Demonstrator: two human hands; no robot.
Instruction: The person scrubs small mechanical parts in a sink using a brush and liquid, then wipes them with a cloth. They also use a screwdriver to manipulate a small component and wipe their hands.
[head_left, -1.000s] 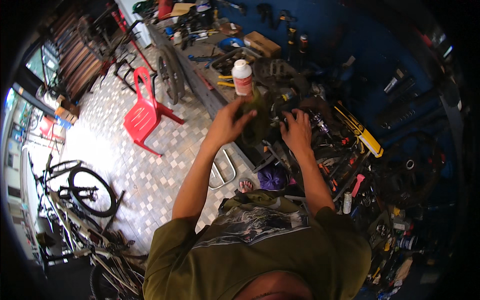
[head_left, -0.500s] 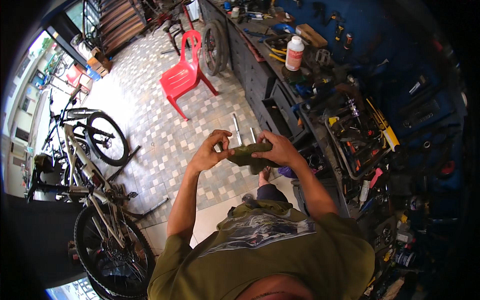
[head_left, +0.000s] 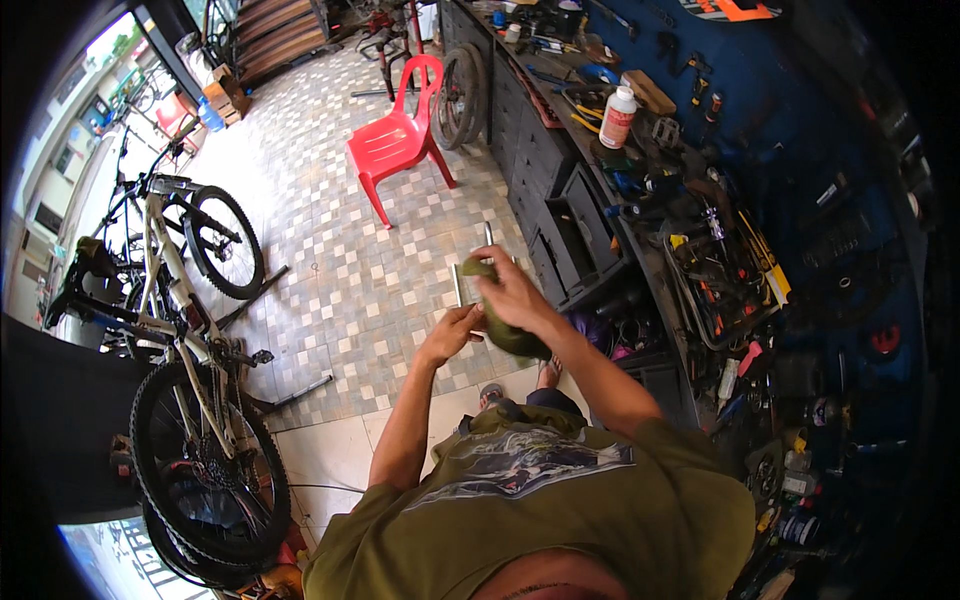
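An olive-green cloth [head_left: 512, 338] hangs bunched in my right hand [head_left: 512, 295], whose fingers are wrapped round it; one end sticks up past the fingers. My left hand [head_left: 452, 335] is just left of it and a little lower, its fingers pinched together at the cloth's edge. What sits between those fingertips is hidden. Beyond the hands show two bright, thin metal rods: one rod [head_left: 457, 286] above my left hand, another rod [head_left: 488, 233] above my right. Their lower ends are hidden, and I cannot tell what they belong to.
To the left stands a pale bicycle [head_left: 180, 290]. A red plastic chair [head_left: 392, 145] is ahead on the tiled floor [head_left: 330, 240]. Along the right runs a dark cabinet [head_left: 520, 150] with an open drawer [head_left: 582, 225], a white bottle [head_left: 618, 120] and a tool tray [head_left: 715, 290] on top.
My right hand has swung up and left with the cloth, which now hangs down instead of stretching between both hands. My left hand has moved lower and right. The whole view has shifted slightly.
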